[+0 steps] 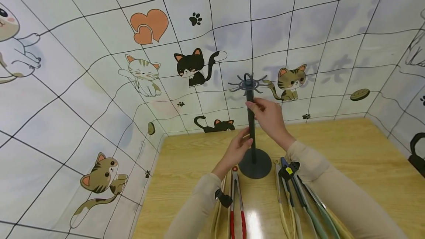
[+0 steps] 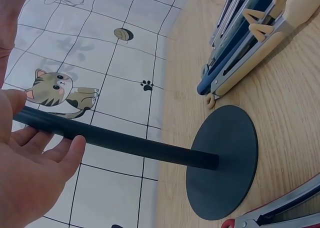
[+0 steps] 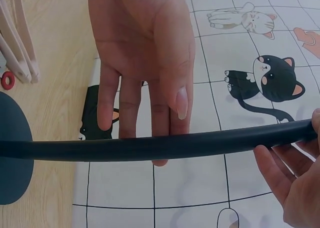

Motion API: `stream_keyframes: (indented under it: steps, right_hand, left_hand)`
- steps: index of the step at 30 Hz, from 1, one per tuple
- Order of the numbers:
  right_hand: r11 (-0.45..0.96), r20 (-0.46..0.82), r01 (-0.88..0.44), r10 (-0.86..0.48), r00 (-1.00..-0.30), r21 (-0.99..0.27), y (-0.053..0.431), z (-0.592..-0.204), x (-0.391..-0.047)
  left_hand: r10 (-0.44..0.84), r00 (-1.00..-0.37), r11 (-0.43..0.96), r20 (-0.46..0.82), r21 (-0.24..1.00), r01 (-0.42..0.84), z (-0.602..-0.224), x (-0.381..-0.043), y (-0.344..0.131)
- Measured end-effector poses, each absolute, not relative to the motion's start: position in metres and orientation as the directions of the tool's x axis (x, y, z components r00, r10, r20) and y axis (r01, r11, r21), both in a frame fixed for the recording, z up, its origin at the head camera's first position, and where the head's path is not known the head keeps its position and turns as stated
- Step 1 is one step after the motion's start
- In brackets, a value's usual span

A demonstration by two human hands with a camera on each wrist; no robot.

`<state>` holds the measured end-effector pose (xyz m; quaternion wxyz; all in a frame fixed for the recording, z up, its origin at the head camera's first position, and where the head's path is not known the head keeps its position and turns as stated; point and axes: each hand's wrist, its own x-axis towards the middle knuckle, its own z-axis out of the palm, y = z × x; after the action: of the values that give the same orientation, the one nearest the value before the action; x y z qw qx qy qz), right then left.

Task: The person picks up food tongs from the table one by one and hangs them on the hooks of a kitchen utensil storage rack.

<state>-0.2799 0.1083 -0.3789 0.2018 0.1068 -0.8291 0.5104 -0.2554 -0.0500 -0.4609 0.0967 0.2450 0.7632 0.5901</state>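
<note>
A black utensil stand (image 1: 251, 128) stands upright on the wooden table, with a ring of hooks and a loop at its top and a round flat base (image 1: 255, 163). My right hand (image 1: 270, 119) grips its pole just under the hooks, thumb on one side. Lower down, my left hand (image 1: 235, 151) touches the pole with mostly straight fingers. In the right wrist view that left hand (image 3: 142, 63) has its fingers behind the pole (image 3: 125, 149), and its thumb stops short of it. Part of the right hand (image 3: 302, 188) is cut off at that view's edge.
Red-handled tongs (image 1: 236, 202) lie left of the base, beside cream-handled tongs (image 1: 217, 213) partly under the left arm. Several more tongs (image 1: 308, 209), blue, green and yellow, lie on the right, partly hidden by my right sleeve. A cat-print wall covering (image 1: 229, 47) rises behind the table (image 1: 345, 139).
</note>
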Motion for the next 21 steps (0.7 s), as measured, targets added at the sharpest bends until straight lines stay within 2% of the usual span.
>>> stream_keyframes:
  steps: [11, 21]
  right_hand:
    - [0.463, 0.479, -0.417, 0.020, -0.878, -0.782, 0.108, -0.380, -0.263]
    - [0.489, 0.516, -0.443, 0.018, -0.856, -0.752, 0.109, -0.380, -0.244]
  left_hand:
    - [0.492, -0.862, 0.196, 0.124, 0.949, 0.248, -0.480, -0.249, -0.054]
    - [0.521, -0.847, 0.203, 0.106, 0.948, 0.244, -0.478, -0.233, -0.057]
